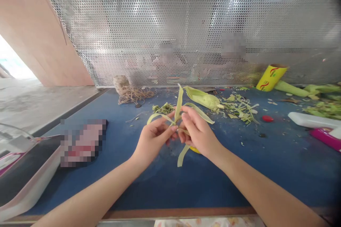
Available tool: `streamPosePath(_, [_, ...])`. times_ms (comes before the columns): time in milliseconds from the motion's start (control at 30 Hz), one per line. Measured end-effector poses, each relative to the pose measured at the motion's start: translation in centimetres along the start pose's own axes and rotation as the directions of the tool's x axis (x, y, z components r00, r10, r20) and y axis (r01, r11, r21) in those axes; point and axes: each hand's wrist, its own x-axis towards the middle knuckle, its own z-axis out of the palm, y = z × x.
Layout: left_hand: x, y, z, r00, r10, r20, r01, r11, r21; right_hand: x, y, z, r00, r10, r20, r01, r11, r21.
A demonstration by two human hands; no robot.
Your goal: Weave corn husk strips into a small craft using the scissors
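Observation:
Several pale green corn husk strips [179, 104] cross at a small knot-like centre between my fingertips, their ends sticking out upward, sideways and down. My left hand [150, 140] pinches this centre from the left between thumb and fingers. From the other side, my right hand [201, 133] is closed on the strips with thumb and fingertips. Under the right hand shows the edge of a yellow thing [195, 150], mostly hidden. Just beyond the hands lie a larger piece of corn husk [204, 98] and a small heap of curled green scraps [163, 108].
A perforated metal screen [170, 17] borders the back of the blue table [160, 191]; people show blurred behind it. Tangled twine [135, 95] lies back left. Husk shreds [241, 108], a yellow roll [271, 77] and a white object [311, 120] are at right, a dark-and-white case [34, 170] at left.

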Motion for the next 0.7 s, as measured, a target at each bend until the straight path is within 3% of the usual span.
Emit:
streamPosePath(67, [0.06,0.13,-0.30,0.998,0.025,-0.049,-0.024,0.999,0.027,-0.02,0.12,0.04,1.000,-0.012,0.007,0.012,0.999,-0.030])
streamPosePath(300, [0.07,0.77,-0.29,0.998,0.036,-0.047,-0.033,0.998,0.059,-0.24,0.06,0.25,0.997,-0.075,-0.006,0.072,0.981,-0.180])
streamPosePath(500, [0.25,0.63,-0.60,0.999,-0.017,0.028,0.015,0.998,0.059,-0.29,0.04,0.35,0.999,-0.025,0.032,0.030,0.990,-0.138])
streamPosePath(700, [0.44,0.93,-1.08,0.998,-0.053,-0.041,0.056,0.996,0.065,-0.19,-0.14,0.20,0.998,-0.048,0.033,0.051,0.995,-0.090])
